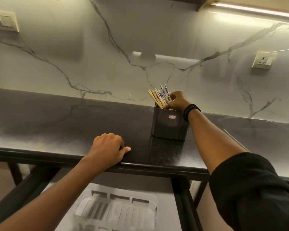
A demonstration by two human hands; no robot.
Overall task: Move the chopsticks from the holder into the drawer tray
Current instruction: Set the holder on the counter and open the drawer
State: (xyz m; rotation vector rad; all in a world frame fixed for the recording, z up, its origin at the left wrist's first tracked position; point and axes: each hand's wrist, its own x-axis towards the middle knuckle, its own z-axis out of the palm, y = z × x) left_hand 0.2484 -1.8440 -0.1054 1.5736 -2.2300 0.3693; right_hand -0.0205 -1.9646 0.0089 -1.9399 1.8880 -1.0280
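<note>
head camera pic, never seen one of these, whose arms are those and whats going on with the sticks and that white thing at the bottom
There is no machine here. One wide-angle camera is worn on a person's head and looks forward and down, so the two arms coming in from the bottom of the picture are that person's own.

The right hand, with a dark beaded bracelet at the wrist, reaches into a dark grey holder standing on the black countertop, and its fingers are closing around the chopsticks sticking up out of it. How firmly they are gripped is hard to tell.

The left hand holds nothing; it rests curled on the counter's front edge.

Below the counter, a white slotted tray lies in what looks like an open drawer. No chopsticks are visible in it.

Behind is a marble-patterned wall with a socket.
</note>
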